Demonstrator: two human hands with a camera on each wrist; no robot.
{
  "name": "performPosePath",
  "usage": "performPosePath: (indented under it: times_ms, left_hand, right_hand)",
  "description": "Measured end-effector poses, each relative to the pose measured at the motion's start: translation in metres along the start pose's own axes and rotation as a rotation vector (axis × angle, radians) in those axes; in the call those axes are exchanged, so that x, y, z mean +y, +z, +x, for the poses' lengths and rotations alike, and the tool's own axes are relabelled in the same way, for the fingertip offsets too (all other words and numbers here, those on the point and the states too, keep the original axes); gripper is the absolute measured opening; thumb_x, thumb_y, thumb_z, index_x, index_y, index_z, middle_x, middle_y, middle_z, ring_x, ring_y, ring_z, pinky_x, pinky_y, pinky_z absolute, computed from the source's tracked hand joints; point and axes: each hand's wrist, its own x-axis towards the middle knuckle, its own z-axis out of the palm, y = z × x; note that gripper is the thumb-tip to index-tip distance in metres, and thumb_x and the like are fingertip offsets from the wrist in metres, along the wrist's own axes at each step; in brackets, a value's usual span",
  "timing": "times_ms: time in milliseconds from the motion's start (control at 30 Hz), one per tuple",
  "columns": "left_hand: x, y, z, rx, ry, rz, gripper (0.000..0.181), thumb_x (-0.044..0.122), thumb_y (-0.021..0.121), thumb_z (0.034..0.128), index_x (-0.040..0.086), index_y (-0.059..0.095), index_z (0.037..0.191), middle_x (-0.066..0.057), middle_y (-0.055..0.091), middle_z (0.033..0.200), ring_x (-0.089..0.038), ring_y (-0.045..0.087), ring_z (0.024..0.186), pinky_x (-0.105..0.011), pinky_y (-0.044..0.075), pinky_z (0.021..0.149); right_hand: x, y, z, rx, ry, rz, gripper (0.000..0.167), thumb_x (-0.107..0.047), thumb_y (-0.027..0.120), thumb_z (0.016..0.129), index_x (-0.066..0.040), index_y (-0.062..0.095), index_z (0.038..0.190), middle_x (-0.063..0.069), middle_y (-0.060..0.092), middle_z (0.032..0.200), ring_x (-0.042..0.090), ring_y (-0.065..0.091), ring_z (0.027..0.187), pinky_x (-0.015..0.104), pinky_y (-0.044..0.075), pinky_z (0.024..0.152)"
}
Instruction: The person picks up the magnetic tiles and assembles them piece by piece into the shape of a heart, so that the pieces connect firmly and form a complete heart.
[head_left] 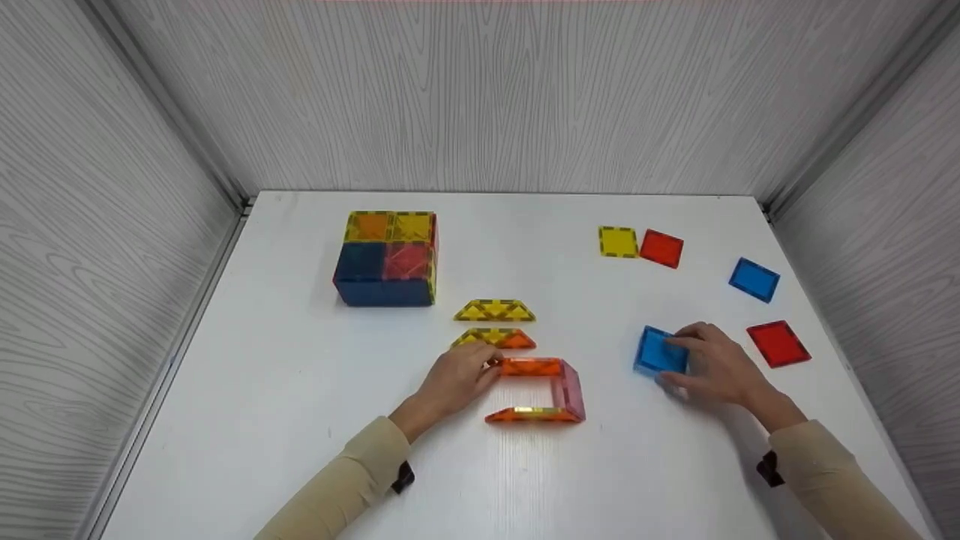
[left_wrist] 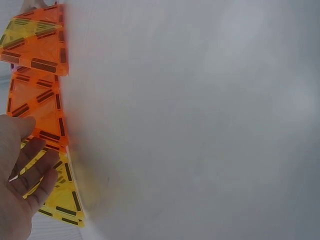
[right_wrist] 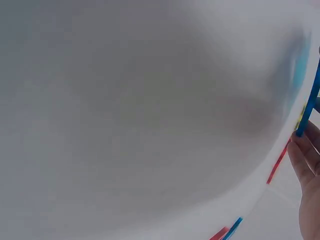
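My left hand [head_left: 461, 375] pinches the left end of an orange magnetic tile panel [head_left: 532, 367]; in the left wrist view the thumb lies against the orange tiles [left_wrist: 37, 102]. That panel meets a pink panel [head_left: 572, 390], which joins an orange-and-yellow panel [head_left: 529, 415] in front, making three sides of a frame. Behind my left hand stand an orange-and-yellow panel [head_left: 517, 340] and a yellow panel [head_left: 495, 310]. My right hand [head_left: 712, 366] holds a blue square magnetic tile [head_left: 660, 351] by its right side; the right wrist view shows the blue tile [right_wrist: 309, 107] edge-on, raised off the table.
A box built of coloured tiles [head_left: 386, 262] stands at the back left. Flat on the right of the white table [head_left: 262, 405] lie a yellow tile [head_left: 618, 242], a red tile [head_left: 661, 248], a blue tile [head_left: 754, 280] and another red tile [head_left: 778, 344]. Walls enclose the table.
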Motion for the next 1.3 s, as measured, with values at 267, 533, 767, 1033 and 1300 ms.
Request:
performPosePath:
  times_ms: [267,533,767,1033,1300]
  left_hand:
    - [0.000,0.000,0.000,0.002,-0.010,0.001,0.013,0.022,0.071,0.1023,0.013,0.071,0.111,-0.002,0.076,0.105,-0.020,0.072,0.096,-0.037,0.061,0.088]
    - [0.000,0.000,0.000,-0.011,-0.018,-0.007,0.014,0.023,0.070,0.1027,0.012,0.071,0.111,-0.003,0.076,0.105,-0.020,0.072,0.096,-0.037,0.061,0.088]
    - [0.000,0.000,0.001,-0.040,-0.036,-0.018,0.015,0.024,0.069,0.1037,0.013,0.071,0.113,-0.003,0.076,0.107,-0.019,0.072,0.099,-0.036,0.061,0.093]
    - [-0.001,0.001,0.000,-0.016,-0.015,-0.014,0.015,0.022,0.070,0.1030,0.012,0.071,0.113,-0.004,0.077,0.105,-0.019,0.072,0.096,-0.035,0.062,0.090]
    - [-0.002,-0.001,-0.001,-0.040,-0.041,-0.033,0.014,0.022,0.069,0.1036,0.013,0.070,0.114,-0.003,0.075,0.108,-0.019,0.072,0.099,-0.036,0.062,0.094]
  right_hand:
    - [-0.045,-0.003,0.015,0.064,-0.145,0.099,0.059,-0.038,0.090,0.083,-0.019,0.071,0.136,0.009,0.065,0.134,0.028,0.061,0.124,0.055,0.062,0.093]
    - [-0.088,0.002,0.029,0.103,-0.310,0.139,0.061,-0.034,0.093,0.080,-0.021,0.072,0.136,0.008,0.067,0.133,0.025,0.062,0.125,0.049,0.063,0.093]
    - [-0.123,0.012,0.039,0.072,-0.445,0.126,0.061,-0.042,0.090,0.081,-0.021,0.072,0.136,0.008,0.066,0.132,0.024,0.063,0.123,0.045,0.063,0.094]
    - [-0.147,0.026,0.044,0.038,-0.587,0.117,0.060,-0.052,0.085,0.085,-0.019,0.074,0.133,0.008,0.065,0.131,0.022,0.064,0.120,0.041,0.063,0.094]
    - [-0.154,0.033,0.047,0.033,-0.619,0.111,0.058,-0.052,0.083,0.087,-0.019,0.073,0.134,0.009,0.064,0.132,0.023,0.063,0.118,0.041,0.063,0.093]
